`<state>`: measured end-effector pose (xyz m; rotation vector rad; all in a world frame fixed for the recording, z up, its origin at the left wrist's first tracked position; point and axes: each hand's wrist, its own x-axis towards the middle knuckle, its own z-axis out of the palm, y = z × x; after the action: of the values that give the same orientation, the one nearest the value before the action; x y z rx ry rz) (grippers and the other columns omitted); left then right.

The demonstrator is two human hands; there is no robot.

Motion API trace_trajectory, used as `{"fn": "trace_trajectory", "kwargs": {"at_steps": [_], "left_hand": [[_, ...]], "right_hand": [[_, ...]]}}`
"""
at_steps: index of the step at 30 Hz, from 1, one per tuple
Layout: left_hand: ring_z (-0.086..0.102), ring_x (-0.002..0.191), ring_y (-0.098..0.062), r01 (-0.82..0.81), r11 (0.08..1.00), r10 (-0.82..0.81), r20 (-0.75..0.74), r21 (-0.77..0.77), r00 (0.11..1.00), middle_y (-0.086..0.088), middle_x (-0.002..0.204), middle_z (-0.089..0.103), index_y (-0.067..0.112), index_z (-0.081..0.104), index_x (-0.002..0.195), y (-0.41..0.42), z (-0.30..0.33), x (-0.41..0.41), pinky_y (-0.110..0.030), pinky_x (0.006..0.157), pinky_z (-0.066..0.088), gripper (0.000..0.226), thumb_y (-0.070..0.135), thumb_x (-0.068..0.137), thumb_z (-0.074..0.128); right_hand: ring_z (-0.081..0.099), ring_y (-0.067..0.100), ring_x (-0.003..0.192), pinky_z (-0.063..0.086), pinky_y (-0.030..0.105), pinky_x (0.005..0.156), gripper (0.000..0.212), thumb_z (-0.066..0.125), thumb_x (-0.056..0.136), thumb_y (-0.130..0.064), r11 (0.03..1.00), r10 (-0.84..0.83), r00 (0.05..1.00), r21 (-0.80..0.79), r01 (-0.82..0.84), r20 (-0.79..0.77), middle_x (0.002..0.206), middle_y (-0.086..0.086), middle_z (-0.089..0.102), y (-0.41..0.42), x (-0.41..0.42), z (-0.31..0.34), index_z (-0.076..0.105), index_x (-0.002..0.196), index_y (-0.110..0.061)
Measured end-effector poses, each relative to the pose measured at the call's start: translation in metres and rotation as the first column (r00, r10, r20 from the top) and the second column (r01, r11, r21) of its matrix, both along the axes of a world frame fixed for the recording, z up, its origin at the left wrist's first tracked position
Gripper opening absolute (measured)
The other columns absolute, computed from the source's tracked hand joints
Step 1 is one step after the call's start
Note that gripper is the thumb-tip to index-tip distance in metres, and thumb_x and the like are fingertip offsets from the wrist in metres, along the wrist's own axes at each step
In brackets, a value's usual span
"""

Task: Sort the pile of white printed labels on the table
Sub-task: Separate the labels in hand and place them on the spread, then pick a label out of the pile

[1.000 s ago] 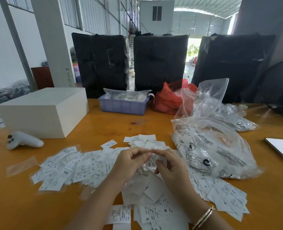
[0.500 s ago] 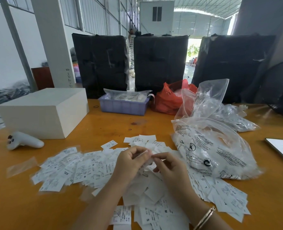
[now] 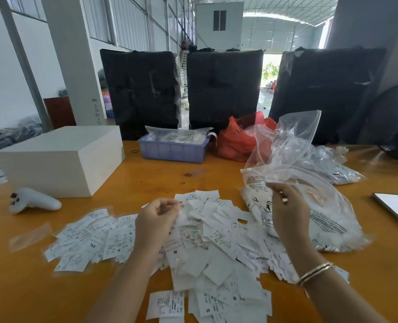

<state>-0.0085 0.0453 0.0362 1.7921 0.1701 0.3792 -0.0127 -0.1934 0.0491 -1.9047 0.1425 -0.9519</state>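
Scores of small white printed paper labels [image 3: 207,248] lie heaped on the orange wooden table [image 3: 25,287], spreading from six o'clock outward. They look featherlight, limp and prone to cling in layers, so a fingertip pinch at one free edge seems the best hold. Over the heap at eleven o'clock, the left hand [image 3: 157,220] is curled, thumb against fingertips; blur hides whether a label is pinched. At one o'clock the right hand [image 3: 286,213] is raised with fingers bent, apparently nipping something small, though I cannot tell what. Behind it slumps a clear printed plastic bag [image 3: 328,217]. Farther, at twelve, stands a lilac plastic tray [image 3: 173,151].
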Motion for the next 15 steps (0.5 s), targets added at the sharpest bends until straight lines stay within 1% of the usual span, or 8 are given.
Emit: {"fn": "trace_trajectory", "kwargs": {"at_steps": [2,4,6,8,9,11,13,15], "left_hand": [[0.064,0.078,-0.011,-0.012,0.995,0.014,-0.017,0.096,1.000,0.012,0.079,0.068,0.031,0.067,0.081,0.005,-0.002,0.002,-0.022,0.056,0.046,0.005,0.033,0.084,0.069],[0.063,0.081,-0.012,-0.020,0.973,0.027,-0.030,0.229,0.999,0.014,0.080,0.066,0.030,0.066,0.079,0.009,-0.006,0.004,-0.032,0.067,0.053,0.008,0.035,0.085,0.068],[0.059,0.094,-0.015,-0.097,0.882,0.119,-0.018,0.461,0.993,0.017,0.093,0.062,0.033,0.065,0.084,0.011,-0.010,0.006,-0.038,0.087,0.046,0.007,0.039,0.086,0.065],[0.049,0.112,-0.018,-0.177,0.767,0.207,0.023,0.617,0.978,0.012,0.110,0.055,0.036,0.063,0.096,0.010,-0.012,0.007,-0.038,0.091,0.034,0.009,0.041,0.088,0.062],[0.044,0.116,-0.019,-0.187,0.748,0.216,0.033,0.636,0.976,0.009,0.117,0.054,0.037,0.062,0.099,0.008,-0.012,0.007,-0.039,0.090,0.032,0.012,0.041,0.089,0.061],[0.041,0.119,-0.019,-0.179,0.741,0.196,0.047,0.647,0.980,0.008,0.124,0.053,0.037,0.062,0.100,0.005,-0.011,0.007,-0.039,0.091,0.031,0.012,0.040,0.089,0.060],[0.041,0.119,-0.018,-0.157,0.731,0.163,0.054,0.664,0.985,0.009,0.125,0.054,0.037,0.062,0.100,0.002,-0.012,0.006,-0.038,0.092,0.031,0.011,0.039,0.090,0.059],[0.040,0.119,-0.017,-0.147,0.730,0.132,0.073,0.668,0.989,0.011,0.124,0.054,0.038,0.063,0.097,0.000,-0.012,0.004,-0.037,0.091,0.029,0.009,0.038,0.090,0.058]], "right_hand": [[0.057,0.021,0.079,0.046,0.015,0.069,0.025,0.051,0.091,0.000,0.990,-0.090,0.996,-0.116,0.086,-0.028,0.101,0.003,0.064,-0.020,0.011,0.002,0.069,0.105,-0.010],[0.059,0.025,0.093,0.045,0.021,0.078,0.026,0.052,0.090,0.001,0.961,-0.160,0.984,-0.242,0.135,-0.084,0.108,0.009,0.066,-0.039,0.023,0.004,0.070,0.106,-0.008],[0.057,0.027,0.105,0.044,0.031,0.082,0.030,0.052,0.088,-0.001,0.932,-0.204,0.950,-0.344,0.114,-0.238,0.121,0.010,0.062,-0.054,0.035,0.005,0.067,0.112,-0.009],[0.055,0.026,0.111,0.045,0.032,0.085,0.028,0.055,0.090,-0.013,0.856,-0.285,0.857,-0.516,0.026,-0.429,0.126,0.007,0.059,-0.066,0.046,0.005,0.064,0.117,-0.011],[0.057,0.026,0.107,0.046,0.032,0.083,0.026,0.057,0.092,-0.023,0.796,-0.336,0.797,-0.603,-0.044,-0.502,0.121,0.007,0.061,-0.069,0.049,0.006,0.064,0.114,-0.012],[0.060,0.022,0.087,0.048,0.029,0.067,0.028,0.054,0.093,-0.036,0.727,-0.382,0.712,-0.667,-0.162,-0.590,0.097,0.006,0.064,-0.070,0.053,0.003,0.065,0.092,-0.010],[0.057,0.020,0.072,0.040,0.027,0.056,0.034,0.054,0.092,-0.036,0.729,-0.384,0.699,-0.662,-0.172,-0.604,0.077,0.003,0.059,-0.070,0.055,-0.002,0.060,0.074,-0.009],[0.055,0.020,0.065,0.040,0.027,0.052,0.031,0.058,0.090,-0.029,0.782,-0.371,0.731,-0.617,-0.088,-0.573,0.069,0.003,0.057,-0.071,0.055,-0.006,0.059,0.066,-0.009]]}}
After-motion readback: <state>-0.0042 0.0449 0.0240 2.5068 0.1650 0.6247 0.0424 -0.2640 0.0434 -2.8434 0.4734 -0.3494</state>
